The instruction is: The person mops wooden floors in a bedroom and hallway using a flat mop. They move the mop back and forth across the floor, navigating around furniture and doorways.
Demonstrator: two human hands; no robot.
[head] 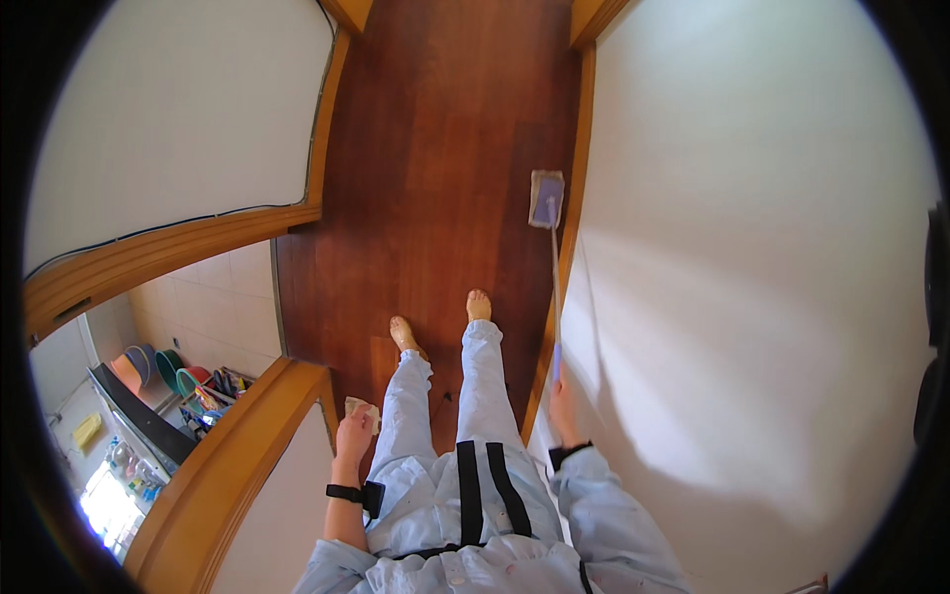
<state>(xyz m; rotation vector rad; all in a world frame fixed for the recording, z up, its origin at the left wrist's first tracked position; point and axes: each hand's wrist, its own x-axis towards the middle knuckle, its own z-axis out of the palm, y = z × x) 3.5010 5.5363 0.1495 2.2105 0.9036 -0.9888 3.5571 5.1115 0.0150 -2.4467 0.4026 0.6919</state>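
My right hand (563,412) grips the lilac end of a long mop handle (556,297), close to the right-hand wall. At the far end of the pole, a flat mop head (547,199) with a lilac plate and a pale cloth pad rests on the dark red-brown wood floor (453,156), just beside the right skirting board. My left hand (355,434) hangs by my left thigh and holds a crumpled beige cloth (363,413). Its fingers are partly hidden from above.
White walls with wooden skirting (586,111) flank the corridor. On the left, a wooden door frame (245,438) opens to a tiled room (215,286) with several coloured basins (169,367) and a crowded basket. A thin cable (215,215) runs along the left trim. My bare feet (405,334) stand apart.
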